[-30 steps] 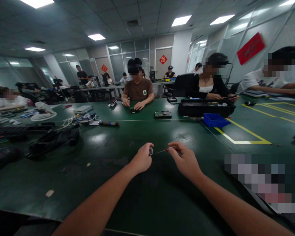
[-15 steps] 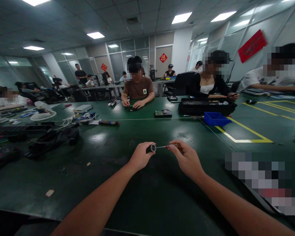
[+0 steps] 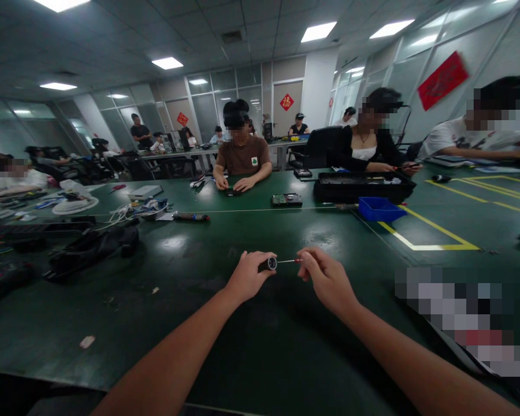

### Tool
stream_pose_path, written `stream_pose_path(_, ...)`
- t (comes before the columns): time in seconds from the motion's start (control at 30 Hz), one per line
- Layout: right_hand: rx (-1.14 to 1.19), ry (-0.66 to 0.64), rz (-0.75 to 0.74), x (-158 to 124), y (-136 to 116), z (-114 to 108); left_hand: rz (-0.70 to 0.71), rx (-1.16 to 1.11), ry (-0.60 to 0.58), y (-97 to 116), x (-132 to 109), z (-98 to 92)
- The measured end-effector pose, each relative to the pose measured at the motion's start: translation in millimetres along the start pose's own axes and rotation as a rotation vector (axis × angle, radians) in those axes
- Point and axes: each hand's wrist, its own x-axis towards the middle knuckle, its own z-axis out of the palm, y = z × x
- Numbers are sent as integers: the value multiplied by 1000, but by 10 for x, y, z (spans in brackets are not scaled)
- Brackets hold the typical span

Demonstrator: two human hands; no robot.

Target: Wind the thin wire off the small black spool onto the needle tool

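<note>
My left hand (image 3: 252,274) is closed around a small black cylinder (image 3: 269,263), whose round, silvery end faces me. In my right hand (image 3: 326,275) is a screwdriver (image 3: 289,261), gripped between thumb and fingers. Its thin metal shaft points left and its tip meets the cylinder's right side or lies just beside it; I cannot tell which. A bit of red shows where the shaft meets the handle, and my fingers hide most of that handle. Both hands are held over the green tabletop (image 3: 260,358).
A blue bin (image 3: 381,209) and a long black tray (image 3: 364,188) sit ahead to the right. Beyond my hands lies a hard drive (image 3: 286,200). Black parts (image 3: 95,248) and a white fan (image 3: 75,202) are at left. Across the table, a person (image 3: 243,153) works.
My right fingers have curled further over the screwdriver's handle, hiding more of it. The cylinder stays in my left hand, almost unmoved. The whole view has shifted very slightly.
</note>
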Motion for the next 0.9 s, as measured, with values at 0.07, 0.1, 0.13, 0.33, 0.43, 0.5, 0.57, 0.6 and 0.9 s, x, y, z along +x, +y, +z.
stream_pose_path(0.07, -69, 20, 8, 0, -11, 3, 30, -20, -3, -2, 2, 10)
stream_pose_path(0.1, -108, 32, -3, 0, -19, 3, 41, -35, -1, -6, 3, 16)
stream_pose_path(0.13, -135, 43, -19, -1, -27, 2, 46, -51, 5, -11, 4, 21)
stream_pose_path(0.33, -104, -2, -21, -22, -33, 7, 33, -82, 55, -36, 6, 19)
stream_pose_path(0.43, -77, 45, 5, -28, -22, 30, 42, -74, 32, -32, 6, 12)
stream_pose_path(0.5, -1, 92, 30, -16, -18, 51, 28, -53, 4, -22, 3, 13)
stream_pose_path(0.57, 135, 123, 72, 17, -6, 68, 21, -31, -9, -7, 1, 13)
stream_pose_path(0.6, 235, 131, 109, 41, 7, 73, 31, -26, -2, 1, 1, 13)
stream_pose_path(0.9, 757, 240, 371, 187, 246, 82, 41, 46, 22, -44, 36, 8)
